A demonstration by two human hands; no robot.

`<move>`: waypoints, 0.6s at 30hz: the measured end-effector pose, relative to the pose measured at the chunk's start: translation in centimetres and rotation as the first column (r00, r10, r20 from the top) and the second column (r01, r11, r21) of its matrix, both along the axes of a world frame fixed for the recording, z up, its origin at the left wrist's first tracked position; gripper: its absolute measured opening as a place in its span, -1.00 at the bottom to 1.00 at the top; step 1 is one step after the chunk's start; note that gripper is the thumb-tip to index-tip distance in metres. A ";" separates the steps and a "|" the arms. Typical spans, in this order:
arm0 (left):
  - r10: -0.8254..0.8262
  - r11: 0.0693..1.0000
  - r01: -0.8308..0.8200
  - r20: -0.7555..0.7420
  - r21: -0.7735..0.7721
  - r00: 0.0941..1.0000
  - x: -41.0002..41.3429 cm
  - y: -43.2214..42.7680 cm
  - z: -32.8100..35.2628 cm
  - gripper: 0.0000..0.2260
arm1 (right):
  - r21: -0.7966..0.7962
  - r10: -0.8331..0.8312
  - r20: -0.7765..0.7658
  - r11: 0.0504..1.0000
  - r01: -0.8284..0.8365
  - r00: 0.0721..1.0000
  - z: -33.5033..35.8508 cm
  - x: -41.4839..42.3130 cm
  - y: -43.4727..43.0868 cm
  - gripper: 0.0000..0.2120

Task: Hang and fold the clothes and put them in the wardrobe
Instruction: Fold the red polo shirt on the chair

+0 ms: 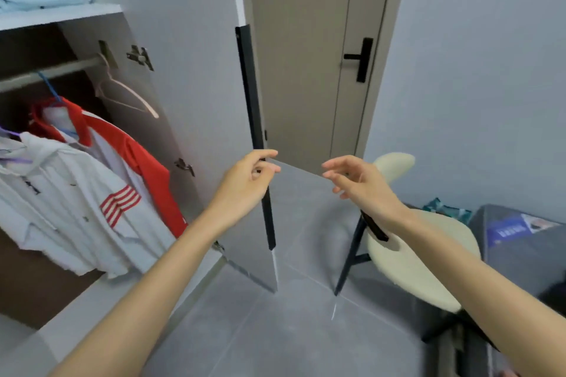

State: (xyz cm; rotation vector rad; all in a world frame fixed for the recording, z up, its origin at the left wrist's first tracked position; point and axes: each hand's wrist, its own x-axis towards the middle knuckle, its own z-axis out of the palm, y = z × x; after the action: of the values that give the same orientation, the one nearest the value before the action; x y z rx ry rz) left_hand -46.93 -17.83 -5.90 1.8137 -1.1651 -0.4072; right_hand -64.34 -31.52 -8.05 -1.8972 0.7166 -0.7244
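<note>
Right hand (358,180) is open near the wardrobe door (199,40); the grip of the left hand (245,184) is unclear. The hanger (128,95) looks light, stiff: hold its hook.

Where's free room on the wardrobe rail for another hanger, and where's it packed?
Free: the rail stretch between the blue hanger and the empty hanger by the side wall. Also bare floor between wardrobe door and chair. Crowded: rail's left end, where the red-and-white shirt and white shirt overlap.
</note>
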 end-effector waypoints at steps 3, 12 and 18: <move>-0.111 0.993 0.113 -0.033 0.045 0.993 -4.4 -4.2 -1.7 -0.77 | 0.053 -0.117 -0.030 0.992 0.118 0.993 -2.0 -6.1 -1.8 -0.86; -0.400 0.897 0.412 -0.105 0.157 0.910 -21.6 -16.5 -7.2 -0.77 | 0.138 -0.424 -0.163 0.884 0.446 0.891 -9.3 -25.7 -6.3 -0.82; -0.535 0.782 0.544 -0.119 0.304 0.836 -33.1 -23.5 -12.5 -0.74 | 0.232 -0.559 -0.272 0.752 0.617 0.783 -15.0 -38.0 -8.6 -0.80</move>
State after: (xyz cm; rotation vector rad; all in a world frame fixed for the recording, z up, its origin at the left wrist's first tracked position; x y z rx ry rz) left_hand -80.05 -41.35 -18.40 1.7057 -1.6806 -1.0081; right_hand -102.34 -40.12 -23.07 -1.4472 1.5093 -0.7635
